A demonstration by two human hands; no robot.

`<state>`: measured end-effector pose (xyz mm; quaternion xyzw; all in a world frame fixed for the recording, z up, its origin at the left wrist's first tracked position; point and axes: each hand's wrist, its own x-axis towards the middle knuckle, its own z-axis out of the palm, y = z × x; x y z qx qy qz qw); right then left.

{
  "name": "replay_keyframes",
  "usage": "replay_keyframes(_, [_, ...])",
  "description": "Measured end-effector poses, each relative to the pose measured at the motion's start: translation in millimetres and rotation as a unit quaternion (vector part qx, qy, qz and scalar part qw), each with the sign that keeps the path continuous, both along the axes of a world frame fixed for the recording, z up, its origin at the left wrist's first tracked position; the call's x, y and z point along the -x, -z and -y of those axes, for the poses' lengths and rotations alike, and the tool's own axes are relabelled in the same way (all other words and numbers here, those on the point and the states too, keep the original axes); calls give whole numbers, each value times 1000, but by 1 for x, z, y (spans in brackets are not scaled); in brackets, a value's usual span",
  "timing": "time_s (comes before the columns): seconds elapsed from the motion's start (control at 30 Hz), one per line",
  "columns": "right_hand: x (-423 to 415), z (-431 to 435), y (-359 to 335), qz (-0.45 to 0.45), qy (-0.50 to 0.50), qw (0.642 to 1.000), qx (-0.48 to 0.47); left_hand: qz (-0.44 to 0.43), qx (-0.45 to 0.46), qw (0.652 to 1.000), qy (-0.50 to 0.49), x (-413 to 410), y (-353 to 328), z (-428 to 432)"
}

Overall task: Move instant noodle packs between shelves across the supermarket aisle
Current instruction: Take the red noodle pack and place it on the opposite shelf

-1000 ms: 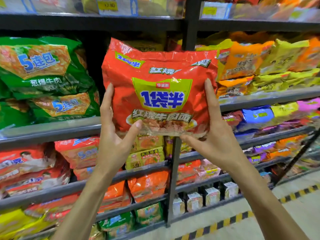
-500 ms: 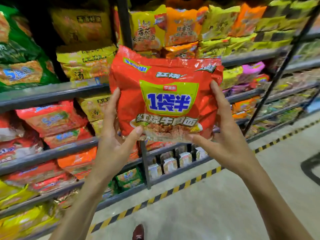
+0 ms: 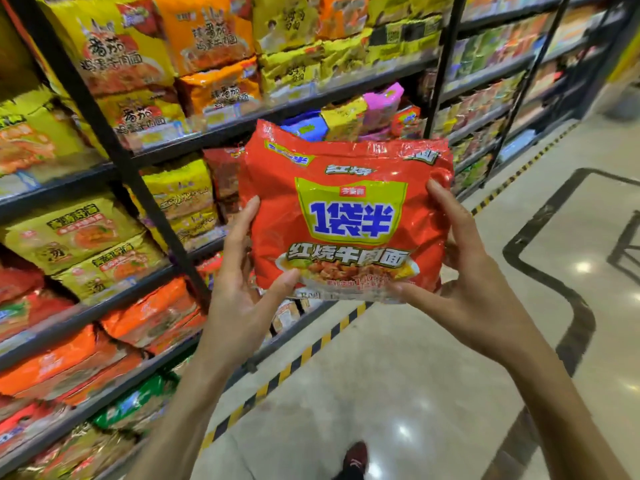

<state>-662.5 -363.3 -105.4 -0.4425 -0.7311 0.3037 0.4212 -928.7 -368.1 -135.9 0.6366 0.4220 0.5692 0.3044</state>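
A big red instant noodle pack (image 3: 346,216) with a yellow-green label and blue characters is held upright in front of me, clear of the shelving. My left hand (image 3: 242,289) grips its lower left edge, thumb across the front. My right hand (image 3: 464,289) grips the lower right edge, fingers up the pack's right side. Behind it, to the left, runs the dark metal shelf unit (image 3: 221,133) stocked with yellow, orange and red noodle packs.
The shelving runs from the left into the far right distance. A yellow-black striped line (image 3: 311,348) marks the floor along its base. The glossy beige aisle floor (image 3: 415,393) opens to the right, with dark inlaid lines. A dark red shoe (image 3: 355,457) shows at the bottom.
The view has swung right, away from the shelf and toward the aisle floor. The pack stays in both hands, now lower and further from the shelves. More floor is visible.
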Motion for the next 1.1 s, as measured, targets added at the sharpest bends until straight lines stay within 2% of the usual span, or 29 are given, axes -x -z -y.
replay_keyframes(0.5, [-135,-111,8,51,51,997,8,11,26,998,58,-133,15,-144])
replay_keyframes(0.83, [-237,-189,28,32,87,995,31,11,70,990,121,-240,16,-234])
replay_keyframes(1.1, [-340,-287,40,4,66,997,48,1,53,995,87,-340,29,-325])
